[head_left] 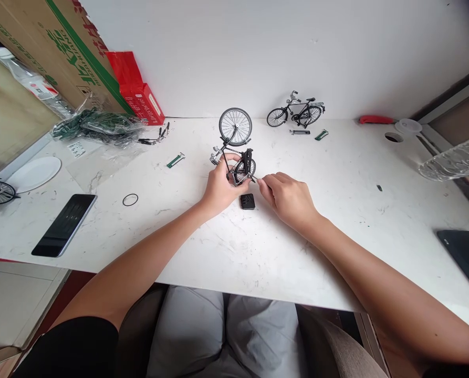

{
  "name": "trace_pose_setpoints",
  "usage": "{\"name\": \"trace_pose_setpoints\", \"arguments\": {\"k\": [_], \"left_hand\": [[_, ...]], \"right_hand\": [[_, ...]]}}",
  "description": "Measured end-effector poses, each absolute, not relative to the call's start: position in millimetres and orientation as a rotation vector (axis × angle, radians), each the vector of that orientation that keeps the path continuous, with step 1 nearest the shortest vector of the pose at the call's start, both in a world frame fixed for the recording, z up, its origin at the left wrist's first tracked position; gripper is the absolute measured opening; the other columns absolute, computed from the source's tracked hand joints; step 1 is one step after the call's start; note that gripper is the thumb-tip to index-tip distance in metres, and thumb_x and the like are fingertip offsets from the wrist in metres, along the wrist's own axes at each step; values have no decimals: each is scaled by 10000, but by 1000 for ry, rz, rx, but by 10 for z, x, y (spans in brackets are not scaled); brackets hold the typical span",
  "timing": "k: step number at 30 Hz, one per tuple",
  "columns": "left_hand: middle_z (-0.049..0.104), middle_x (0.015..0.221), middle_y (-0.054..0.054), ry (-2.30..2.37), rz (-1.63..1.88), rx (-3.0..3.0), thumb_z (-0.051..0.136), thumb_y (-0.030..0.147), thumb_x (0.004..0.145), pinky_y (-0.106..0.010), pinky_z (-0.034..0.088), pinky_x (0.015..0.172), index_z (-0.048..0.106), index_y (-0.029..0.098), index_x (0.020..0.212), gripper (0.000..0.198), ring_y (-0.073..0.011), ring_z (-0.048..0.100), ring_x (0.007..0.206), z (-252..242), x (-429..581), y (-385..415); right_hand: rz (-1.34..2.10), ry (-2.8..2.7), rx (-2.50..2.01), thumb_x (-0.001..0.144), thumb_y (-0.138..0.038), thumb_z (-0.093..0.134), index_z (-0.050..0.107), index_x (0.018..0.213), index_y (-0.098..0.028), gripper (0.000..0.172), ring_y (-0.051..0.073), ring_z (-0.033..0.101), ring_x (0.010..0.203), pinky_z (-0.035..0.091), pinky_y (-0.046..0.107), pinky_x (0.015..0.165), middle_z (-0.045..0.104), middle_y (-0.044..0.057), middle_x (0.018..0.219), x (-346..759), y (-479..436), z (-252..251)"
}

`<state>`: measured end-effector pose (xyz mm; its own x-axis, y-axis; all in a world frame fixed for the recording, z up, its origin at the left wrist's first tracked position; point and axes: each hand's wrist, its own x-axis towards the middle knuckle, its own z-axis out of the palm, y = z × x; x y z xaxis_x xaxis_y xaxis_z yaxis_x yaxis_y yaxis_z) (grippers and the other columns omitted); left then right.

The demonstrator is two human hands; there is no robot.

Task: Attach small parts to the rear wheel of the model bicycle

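Note:
A small model bicycle (225,152) is held up over the middle of the table, one wheel pointing away at the top and the other close to my fingers. My left hand (219,185) is wrapped round its frame from the left. To the right, my right hand (287,195) is closed, its thumb and forefinger pinching a thin tool (254,179) whose tip reaches the bicycle near the lower wheel. The tool's handle is hidden in the fingers. Just below the bicycle, a small black square piece (247,201) lies on the table.
A second model bicycle (296,111) stands at the back. Green-handled pieces (175,160), a black ring (130,199), a phone (64,226) and a white plate (35,174) lie around. Plastic bags (100,126), a red box (137,92) and a large carton are back left; a plastic bottle (455,160) is right.

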<state>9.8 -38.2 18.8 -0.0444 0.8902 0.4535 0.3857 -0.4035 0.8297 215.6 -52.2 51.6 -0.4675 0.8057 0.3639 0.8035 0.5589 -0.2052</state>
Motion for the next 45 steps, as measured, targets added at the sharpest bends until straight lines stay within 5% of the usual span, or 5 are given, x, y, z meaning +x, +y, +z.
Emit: {"name": "trace_pose_setpoints", "arguments": {"k": [6, 16, 32, 39, 45], "left_hand": [[700, 832, 50, 1337, 1426, 1850, 813, 171, 776, -240, 474, 642, 535, 224, 1244, 547, -66, 543, 604, 225, 105, -408], [713, 862, 33, 1343, 1479, 1865, 810, 177, 804, -245, 516, 674, 525, 231, 1249, 531, -82, 618, 671, 216, 78, -373], [669, 819, 53, 1375, 1470, 1904, 810, 171, 789, -252, 477, 635, 522, 242, 1240, 540, -75, 531, 610, 299, 77, -436], [697, 829, 42, 1394, 1429, 1898, 794, 184, 802, -246, 467, 640, 534, 226, 1235, 507, -68, 525, 596, 340, 89, -468], [728, 877, 25, 1384, 1462, 1948, 789, 191, 831, -265, 509, 710, 525, 229, 1260, 505, -95, 627, 685, 320, 114, -492]], "right_hand": [[355, -2229, -1430, 1153, -567, 202, 543, 740, -218, 639, 164, 455, 555, 249, 338, 613, 623, 42, 660, 2158, -534, 500], [119, -2314, -1293, 1130, -427, 389, 537, 1058, -215, 268, 213, 583, 805, 256, 312, 556, 700, 82, 917, 2164, -542, 566], [-25, -2399, -1491, 1158, -477, 220, 604, 947, -194, 522, 195, 457, 641, 195, 320, 553, 591, 69, 745, 2138, -559, 585], [-3, -2456, -1314, 1159, -450, 310, 665, 1094, -181, 450, 210, 581, 773, 216, 317, 567, 713, 97, 884, 2164, -531, 575], [210, -2359, -1299, 1150, -461, 353, 689, 1000, -198, 452, 165, 462, 603, 260, 319, 598, 667, 46, 749, 2189, -536, 530]]}}
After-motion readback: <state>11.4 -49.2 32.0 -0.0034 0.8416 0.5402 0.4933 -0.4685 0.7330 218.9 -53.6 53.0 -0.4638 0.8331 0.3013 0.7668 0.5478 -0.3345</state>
